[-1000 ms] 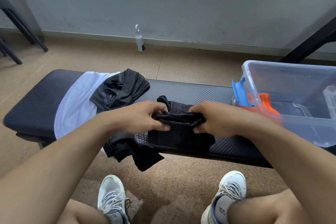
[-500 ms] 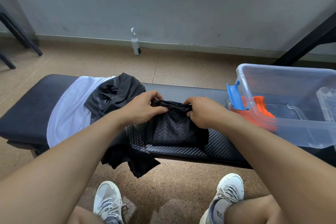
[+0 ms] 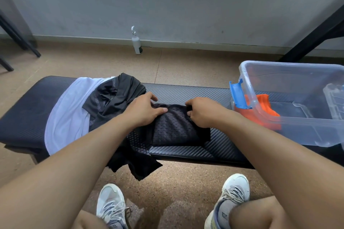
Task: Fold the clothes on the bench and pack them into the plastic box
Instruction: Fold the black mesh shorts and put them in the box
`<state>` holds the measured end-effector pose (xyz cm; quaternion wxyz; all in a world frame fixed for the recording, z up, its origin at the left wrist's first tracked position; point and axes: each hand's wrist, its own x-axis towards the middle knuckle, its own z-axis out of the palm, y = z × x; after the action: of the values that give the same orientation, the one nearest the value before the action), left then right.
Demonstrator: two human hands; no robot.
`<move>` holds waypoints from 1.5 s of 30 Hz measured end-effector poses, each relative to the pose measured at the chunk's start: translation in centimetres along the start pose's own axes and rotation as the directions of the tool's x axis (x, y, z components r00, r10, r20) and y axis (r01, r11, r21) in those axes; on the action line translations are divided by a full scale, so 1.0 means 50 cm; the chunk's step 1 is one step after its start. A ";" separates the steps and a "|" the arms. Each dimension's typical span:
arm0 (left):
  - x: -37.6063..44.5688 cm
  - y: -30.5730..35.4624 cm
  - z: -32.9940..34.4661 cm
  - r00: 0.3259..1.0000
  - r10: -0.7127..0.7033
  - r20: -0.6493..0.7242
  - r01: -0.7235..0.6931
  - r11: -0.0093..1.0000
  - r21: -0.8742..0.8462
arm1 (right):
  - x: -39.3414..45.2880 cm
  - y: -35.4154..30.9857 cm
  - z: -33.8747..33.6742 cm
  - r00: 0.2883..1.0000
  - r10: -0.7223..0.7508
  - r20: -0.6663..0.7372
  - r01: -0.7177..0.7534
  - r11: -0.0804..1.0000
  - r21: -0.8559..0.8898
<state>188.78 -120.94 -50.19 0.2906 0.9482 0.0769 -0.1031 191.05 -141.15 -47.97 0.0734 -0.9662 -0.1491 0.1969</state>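
Head view, hands: left hand (image 3: 144,110) and right hand (image 3: 202,112) pinch the far edge of the black mesh garment (image 3: 175,126) lying folded on the desk (image 3: 195,91).
Done: orange garment (image 3: 268,109) seemingly in the plastic box (image 3: 290,106).
Left: white garment (image 3: 65,117), dark shirt (image 3: 115,96) unfolded.

My left hand (image 3: 144,110) and right hand (image 3: 202,112) pinch the far edge of the black mesh garment (image 3: 175,128) lying mid-bench (image 3: 186,93), the plastic box (image 3: 290,106) at the bench's right end.
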 end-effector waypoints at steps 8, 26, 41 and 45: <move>0.003 0.016 -0.008 0.984 -0.077 0.158 0.059 0.991 0.119 | -0.005 -0.019 0.005 0.975 -0.220 -0.022 0.213 0.963 -0.167; -0.061 0.033 -0.105 0.941 0.317 0.119 -0.219 0.837 -0.501 | -0.083 -0.037 -0.064 0.931 -0.209 -0.300 0.219 0.976 -0.001; -0.086 0.005 -0.069 0.888 0.245 0.389 -0.298 0.951 0.082 | -0.095 -0.042 -0.012 0.962 -0.267 -0.054 0.264 0.963 -0.051; -0.075 0.001 -0.061 0.928 0.224 0.298 -0.250 0.967 0.052 | -0.087 -0.039 -0.017 0.966 -0.252 -0.051 0.253 0.967 0.004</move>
<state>185.60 -119.56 -46.79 0.2663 0.9371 -0.0862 -0.2085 187.07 -140.76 -45.26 0.1065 -0.9436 -0.2681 0.1627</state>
